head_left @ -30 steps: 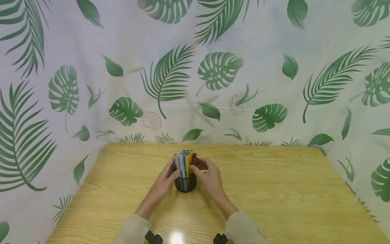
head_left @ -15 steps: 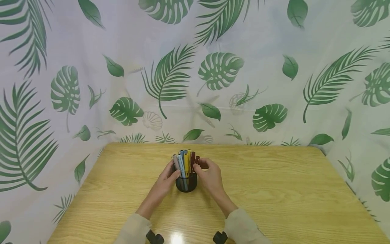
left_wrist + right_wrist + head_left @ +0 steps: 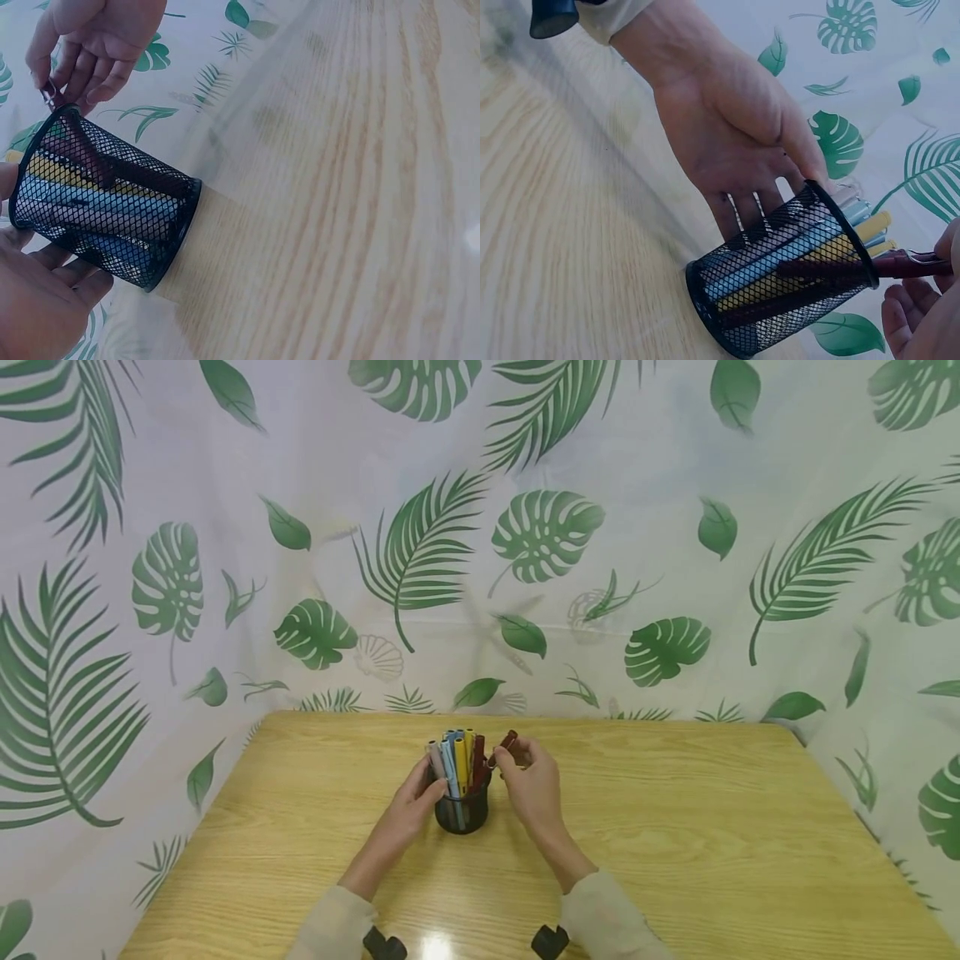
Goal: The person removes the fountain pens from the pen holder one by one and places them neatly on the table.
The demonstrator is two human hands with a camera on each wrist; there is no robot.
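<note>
A black mesh pen holder (image 3: 461, 815) stands upright on the table, filled with grey, light blue, blue, yellow and dark red pens. My left hand (image 3: 402, 811) grips its left side, thumb near the rim and fingers behind the mesh, as the left wrist view shows too. Between the thumb and fingers of my right hand (image 3: 534, 787) is a dark red pen (image 3: 900, 264), leaning to the right. Its lower end is still inside the holder, visible through the mesh in the right wrist view. Another dark red pen (image 3: 478, 752) stands among the rest.
The wood-grain table (image 3: 712, 827) spreads out on both sides of the holder. Behind it and at its sides hangs a white cloth (image 3: 450, 677) printed with green leaves. Black wrist mounts (image 3: 550, 942) show near both sleeves.
My right hand has moved up and to the right, and the dark red pen in it has risen and tilted away from the others. The left hand has kept its hold on the holder.
</note>
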